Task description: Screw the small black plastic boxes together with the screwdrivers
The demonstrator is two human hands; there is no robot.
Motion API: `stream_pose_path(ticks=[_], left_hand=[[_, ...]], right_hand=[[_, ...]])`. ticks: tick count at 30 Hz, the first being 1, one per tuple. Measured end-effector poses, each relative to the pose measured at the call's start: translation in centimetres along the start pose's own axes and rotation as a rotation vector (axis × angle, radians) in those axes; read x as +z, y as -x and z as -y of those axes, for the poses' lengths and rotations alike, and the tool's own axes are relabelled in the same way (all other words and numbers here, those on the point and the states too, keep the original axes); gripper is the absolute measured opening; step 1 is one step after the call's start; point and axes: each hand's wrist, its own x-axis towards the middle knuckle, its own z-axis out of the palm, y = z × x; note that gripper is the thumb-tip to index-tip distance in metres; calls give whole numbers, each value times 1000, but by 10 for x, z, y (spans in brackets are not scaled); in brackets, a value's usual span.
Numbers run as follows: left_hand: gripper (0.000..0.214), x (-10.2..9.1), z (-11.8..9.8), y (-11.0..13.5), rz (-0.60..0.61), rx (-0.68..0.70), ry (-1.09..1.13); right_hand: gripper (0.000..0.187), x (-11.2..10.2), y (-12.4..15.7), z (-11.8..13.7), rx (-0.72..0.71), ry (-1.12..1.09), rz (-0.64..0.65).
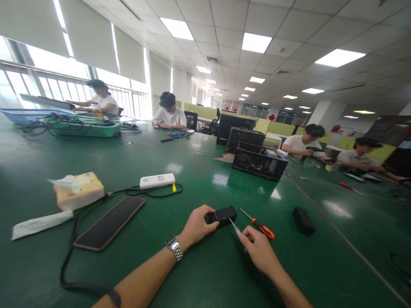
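Note:
My left hand [196, 226], with a metal watch on its wrist, grips one end of a small black rectangular box [227, 213] between thumb and fingers, low over the green table. A thin, pale, pointed tool [235, 226] is pinched in my right hand [258, 249]; its tip meets the box's near right edge, though its exact kind does not show. Just beyond my right hand lies a screwdriver [264, 230] with an orange and black handle. Farther right sits a similar black block [303, 220].
Left on the table [192, 273] are a phone [111, 223], a tissue pack [80, 190], a white power strip [157, 180] and a black cable. An opened computer case [257, 164] stands ahead, a green basket [86, 128] back left. Several people sit around the edges.

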Motion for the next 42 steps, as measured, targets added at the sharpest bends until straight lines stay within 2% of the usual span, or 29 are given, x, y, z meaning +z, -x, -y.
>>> stream_pose_path(ticks=[4,6,11,14,17,20,24,26,29,31,33,36,38,40,42], left_hand=[[27,0,2,0,10,0,26],[27,0,2,0,9,-6,42],[29,0,1,1,8,-9,77],[30,2,2,3,-11,-7,86],[29,4,3,4,-25,-10,87],[28,4,3,4,-26,-17,89],[28,3,4,2,-27,-47,133],[30,1,4,0,-57,-82,162],[33,-3,-2,-1,-61,-110,234],[34,-5,-9,2,-13,-63,294],[34,-5,-16,6,61,19,345],[34,-3,-23,11,168,84,390],[37,-2,-22,12,182,88,409],[45,-2,-18,11,132,79,404],[46,-3,-12,9,52,67,358]], right_hand=[[29,-4,-4,-1,-137,144,-101],[28,-2,-4,1,-158,178,-137],[27,15,-6,0,-83,-73,19],[22,18,-8,-1,-56,-89,27],[19,7,-8,-5,-58,-67,44],[16,-15,-6,-15,-83,-40,136],[11,-34,-4,-23,-149,111,212],[16,-35,-4,-22,-179,164,150],[48,-32,-6,-17,-165,120,-91],[65,-30,-6,-17,-195,84,-219],[67,-29,-5,-18,-284,63,-190],[51,-30,-5,-21,-395,9,-31],[41,-37,-8,-27,-409,-43,-58],[39,-51,-13,-43,-339,-88,-257],[46,-71,-15,-71,-158,-110,-578]])
